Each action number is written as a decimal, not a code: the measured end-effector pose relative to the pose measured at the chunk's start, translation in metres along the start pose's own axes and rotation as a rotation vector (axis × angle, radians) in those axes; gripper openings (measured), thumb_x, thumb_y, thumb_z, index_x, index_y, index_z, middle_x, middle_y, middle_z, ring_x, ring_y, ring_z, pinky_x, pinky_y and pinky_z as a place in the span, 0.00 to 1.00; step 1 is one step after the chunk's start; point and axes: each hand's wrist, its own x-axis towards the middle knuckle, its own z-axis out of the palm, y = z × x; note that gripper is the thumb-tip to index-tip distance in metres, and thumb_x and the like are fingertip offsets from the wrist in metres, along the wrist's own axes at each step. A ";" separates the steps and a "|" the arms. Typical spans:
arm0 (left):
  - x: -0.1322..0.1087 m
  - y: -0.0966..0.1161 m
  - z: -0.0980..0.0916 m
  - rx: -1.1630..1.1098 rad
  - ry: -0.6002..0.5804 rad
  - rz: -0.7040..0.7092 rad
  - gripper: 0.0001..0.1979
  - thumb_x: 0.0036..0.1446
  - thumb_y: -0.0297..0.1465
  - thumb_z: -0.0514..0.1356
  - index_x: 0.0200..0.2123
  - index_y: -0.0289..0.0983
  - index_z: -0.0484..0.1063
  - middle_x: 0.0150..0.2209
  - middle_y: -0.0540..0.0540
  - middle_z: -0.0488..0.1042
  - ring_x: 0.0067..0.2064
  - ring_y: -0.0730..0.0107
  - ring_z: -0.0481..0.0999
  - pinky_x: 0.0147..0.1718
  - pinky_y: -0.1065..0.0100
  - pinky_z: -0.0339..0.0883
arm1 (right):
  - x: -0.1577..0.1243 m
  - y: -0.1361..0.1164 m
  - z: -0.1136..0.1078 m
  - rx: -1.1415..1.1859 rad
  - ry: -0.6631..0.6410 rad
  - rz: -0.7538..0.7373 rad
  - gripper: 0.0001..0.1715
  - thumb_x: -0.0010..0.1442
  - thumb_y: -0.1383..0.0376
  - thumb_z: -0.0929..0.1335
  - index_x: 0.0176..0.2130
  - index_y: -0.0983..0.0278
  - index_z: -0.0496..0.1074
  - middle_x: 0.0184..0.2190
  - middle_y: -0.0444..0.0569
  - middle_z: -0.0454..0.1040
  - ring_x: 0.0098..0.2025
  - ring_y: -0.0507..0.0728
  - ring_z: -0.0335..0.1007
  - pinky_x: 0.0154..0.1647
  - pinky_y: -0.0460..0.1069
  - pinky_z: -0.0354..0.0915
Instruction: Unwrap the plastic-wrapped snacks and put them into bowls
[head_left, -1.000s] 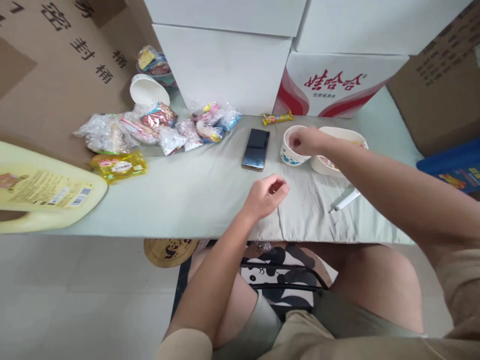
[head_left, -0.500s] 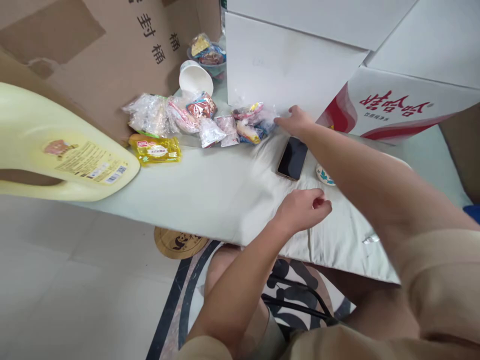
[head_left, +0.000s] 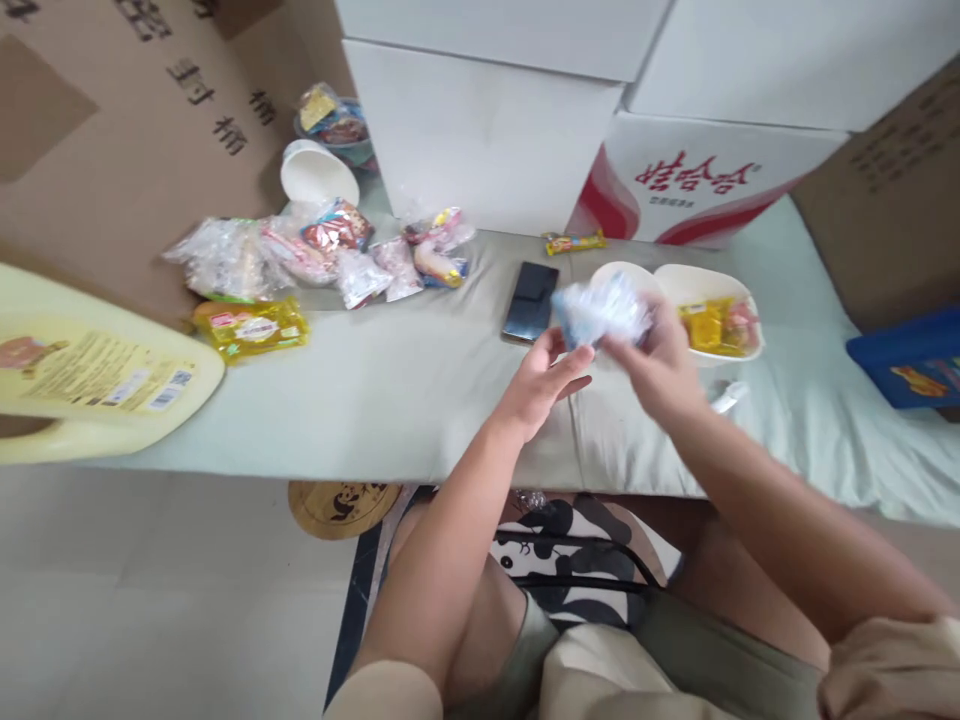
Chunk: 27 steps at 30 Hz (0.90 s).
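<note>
In the head view my right hand (head_left: 661, 365) grips a clear, blue-and-white snack packet (head_left: 606, 305), blurred by motion. Just left of it, my left hand (head_left: 546, 382) has its fingers apart, close under the packet's edge; whether it touches is unclear. Behind the packet shows the rim of a white bowl (head_left: 622, 268). A second white bowl (head_left: 756, 345) beside it holds yellow and pink packets. The dark phone (head_left: 530, 302) lies left of the hands, and a small yellow snack bar (head_left: 575, 242) is further back.
Several wrapped snacks (head_left: 337, 228) and a yellow packet (head_left: 251, 328) lie at the left, near a tipped white cup (head_left: 319, 172). A pale yellow jug (head_left: 112, 370) is at the left edge. White cartons (head_left: 480, 130) stand behind. A blue container (head_left: 900, 365) is at right.
My right hand has come back from the snack pile with the blue-and-white packet. My left hand has opened and moved towards it. The view has shifted right, showing the bowls.
</note>
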 end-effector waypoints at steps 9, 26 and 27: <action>0.009 -0.036 0.009 0.737 0.206 0.071 0.32 0.51 0.39 0.70 0.59 0.42 0.68 0.43 0.44 0.78 0.42 0.61 0.78 0.42 0.61 0.74 | -0.103 0.066 -0.112 -0.773 0.060 -0.032 0.22 0.62 0.68 0.64 0.53 0.61 0.77 0.58 0.59 0.76 0.63 0.72 0.69 0.62 0.69 0.64; 0.005 -0.042 0.011 1.054 0.064 0.145 0.43 0.50 0.36 0.72 0.68 0.43 0.61 0.51 0.41 0.77 0.50 0.53 0.78 0.51 0.53 0.73 | -0.114 0.059 -0.138 -0.667 -0.158 -0.158 0.21 0.73 0.59 0.60 0.50 0.60 0.79 0.41 0.55 0.81 0.39 0.60 0.79 0.40 0.54 0.72; 0.005 -0.042 0.013 1.066 0.063 0.153 0.43 0.50 0.36 0.72 0.68 0.42 0.61 0.51 0.41 0.78 0.50 0.54 0.78 0.50 0.54 0.73 | -0.107 0.049 -0.126 -0.631 -0.181 -0.179 0.21 0.73 0.59 0.59 0.50 0.61 0.79 0.40 0.55 0.81 0.39 0.60 0.78 0.40 0.54 0.72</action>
